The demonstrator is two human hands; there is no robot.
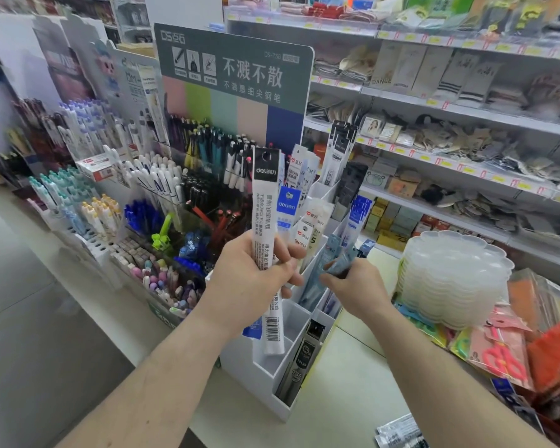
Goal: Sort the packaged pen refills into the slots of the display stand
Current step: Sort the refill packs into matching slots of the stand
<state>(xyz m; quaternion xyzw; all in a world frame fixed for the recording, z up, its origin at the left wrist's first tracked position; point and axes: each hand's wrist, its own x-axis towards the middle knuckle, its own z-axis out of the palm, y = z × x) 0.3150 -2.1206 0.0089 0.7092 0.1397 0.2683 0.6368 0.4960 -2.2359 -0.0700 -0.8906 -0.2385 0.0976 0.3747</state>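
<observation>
My left hand [256, 273] grips a bunch of long refill packs [267, 221], the front one white with a black deli header, held upright over the white display stand [272, 376]. My right hand [353, 286] pinches a pale blue refill pack [332, 263] that leans into a middle slot of the stand. A dark refill pack [299, 363] sits in a front slot. More packs stand in the back slots, among them tall black-and-white ones [338, 153].
Racks of pens [136, 195] fill the counter to the left, under a grey sign board [233, 69]. A stack of clear plastic trays [453, 279] and packaged scissors [505, 354] lie to the right. Shelves of goods run behind.
</observation>
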